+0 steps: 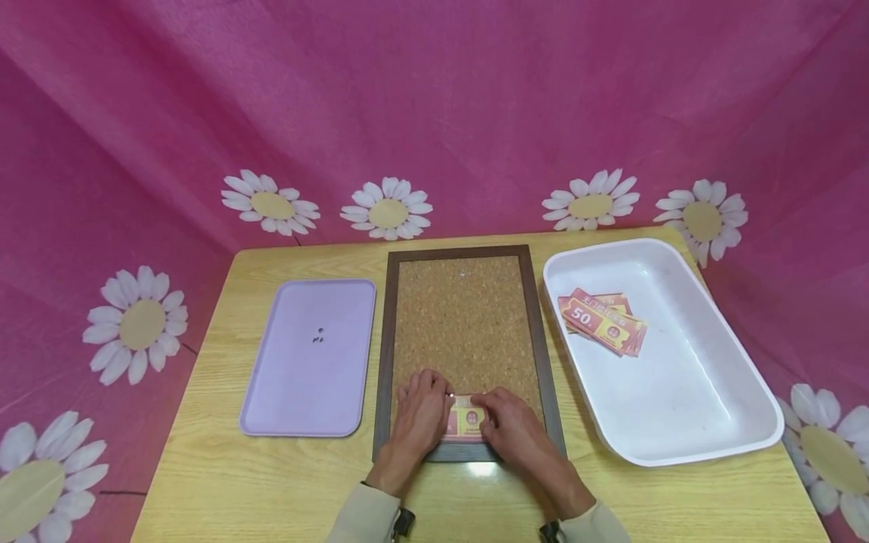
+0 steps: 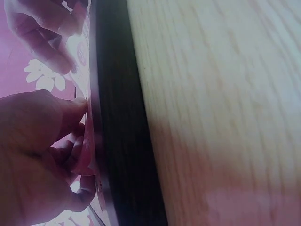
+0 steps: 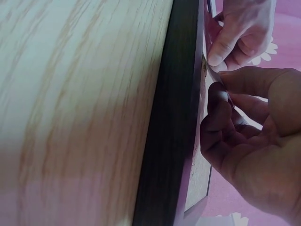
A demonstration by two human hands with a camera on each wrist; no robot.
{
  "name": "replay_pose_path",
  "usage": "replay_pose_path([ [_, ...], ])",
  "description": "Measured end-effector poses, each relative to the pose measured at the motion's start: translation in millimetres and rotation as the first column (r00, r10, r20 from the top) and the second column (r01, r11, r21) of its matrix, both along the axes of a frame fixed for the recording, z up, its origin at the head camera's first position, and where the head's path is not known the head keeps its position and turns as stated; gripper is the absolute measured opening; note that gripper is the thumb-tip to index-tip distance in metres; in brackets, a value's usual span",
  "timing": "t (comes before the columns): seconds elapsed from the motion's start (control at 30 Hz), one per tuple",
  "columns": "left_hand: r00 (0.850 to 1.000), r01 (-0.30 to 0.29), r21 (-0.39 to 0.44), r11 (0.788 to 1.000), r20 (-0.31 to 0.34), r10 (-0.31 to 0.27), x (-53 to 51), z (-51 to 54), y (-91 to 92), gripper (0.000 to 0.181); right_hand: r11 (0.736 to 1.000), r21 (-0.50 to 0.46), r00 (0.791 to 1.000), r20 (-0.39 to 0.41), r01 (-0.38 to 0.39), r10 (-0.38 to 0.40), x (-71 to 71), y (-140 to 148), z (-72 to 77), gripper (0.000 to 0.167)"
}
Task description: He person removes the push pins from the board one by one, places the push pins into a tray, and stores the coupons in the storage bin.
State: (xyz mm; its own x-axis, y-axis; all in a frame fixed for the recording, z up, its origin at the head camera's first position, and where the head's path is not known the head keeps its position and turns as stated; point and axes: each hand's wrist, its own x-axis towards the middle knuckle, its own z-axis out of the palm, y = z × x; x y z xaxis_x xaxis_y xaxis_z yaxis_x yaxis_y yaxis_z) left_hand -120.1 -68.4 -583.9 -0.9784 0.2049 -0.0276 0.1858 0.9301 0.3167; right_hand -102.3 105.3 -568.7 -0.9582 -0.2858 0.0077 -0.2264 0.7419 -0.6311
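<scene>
A red-and-yellow coupon (image 1: 468,421) lies along the lower end of a framed cork board (image 1: 462,324), its left part covered by my left hand. My left hand (image 1: 424,411) holds the coupon's left side, thumb on its face and fingers curled about it in the left wrist view. At the opposite end, my right hand (image 1: 514,424) pinches the coupon between thumb and curled index finger, as the right wrist view (image 3: 254,127) shows. A small bright spot shows at the left thumb tip; I cannot tell what it is.
Several more coupons (image 1: 604,323) are heaped in a white bin (image 1: 679,385) to the right of the board. On the left lies a purple tray (image 1: 305,392) with a few tiny dark items. The wooden table (image 1: 204,467) backs onto a pink flowered cloth (image 1: 434,113).
</scene>
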Motion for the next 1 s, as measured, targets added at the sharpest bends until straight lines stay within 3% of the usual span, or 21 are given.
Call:
replay_pose_path([
  [0.33, 1.000, -0.009, 0.022, 1.000, -0.007, 0.009, -2.3, 2.0, 0.9, 0.012, 1.000, 0.012, 1.000, 0.022, 0.019, -0.019, -0.9, 0.2, 1.7, 0.033],
  [0.7, 0.999, 0.021, 0.044, 0.999, -0.039, -0.020, 1.6, 5.0, -2.9, 0.010, 1.000, 0.007, 0.999, 0.044, 0.026, -0.026, 0.8, 0.0, 2.5, 0.034],
  [0.8, 0.999, 0.030, 0.057, 0.998, -0.036, -0.028, 2.4, 8.9, -4.5, 0.010, 1.000, -0.004, 0.999, 0.026, 0.027, -0.026, 1.2, -0.1, 4.0, 0.034],
  [1.0, 0.998, 0.046, 0.075, 0.996, -0.039, -0.043, 2.8, 21.1, -8.6, 0.008, 0.999, -0.031, 0.995, -0.093, 0.019, -0.022, 1.7, 1.5, 10.2, 0.036],
])
